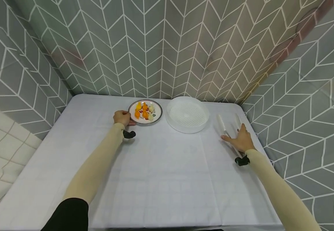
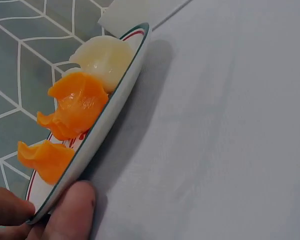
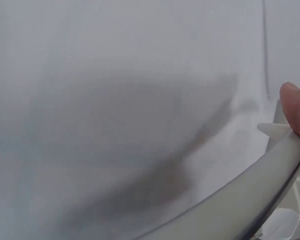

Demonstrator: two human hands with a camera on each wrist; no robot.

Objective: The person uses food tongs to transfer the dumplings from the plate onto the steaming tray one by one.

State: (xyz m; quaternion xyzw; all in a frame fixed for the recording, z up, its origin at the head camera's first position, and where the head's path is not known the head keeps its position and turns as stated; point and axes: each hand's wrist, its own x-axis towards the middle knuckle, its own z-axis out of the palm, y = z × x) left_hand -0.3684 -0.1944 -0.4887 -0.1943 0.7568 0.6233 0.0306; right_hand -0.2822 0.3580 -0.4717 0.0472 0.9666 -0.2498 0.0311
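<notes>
In the head view my left hand (image 1: 122, 118) pinches the near left rim of a round plate (image 1: 156, 119). Orange, yellow and whitish dumplings (image 1: 145, 110) lie on it. The left wrist view shows the plate's rim (image 2: 107, 122) between thumb and fingers, with orange dumplings (image 2: 82, 107) and a pale one (image 2: 107, 60). My right hand (image 1: 240, 141) holds what look like tongs (image 1: 221, 123), silvery with white ends, their arms spread apart. A thumb (image 3: 296, 112) rests on one tong arm (image 3: 240, 200) in the right wrist view; most of that hand is out of frame.
Right of the plate stands a shallow round white steamer tray (image 1: 187, 114) with a patterned base. A white cloth covers the table (image 1: 167, 179). Grey patterned walls (image 1: 155, 48) close in the back and the right side.
</notes>
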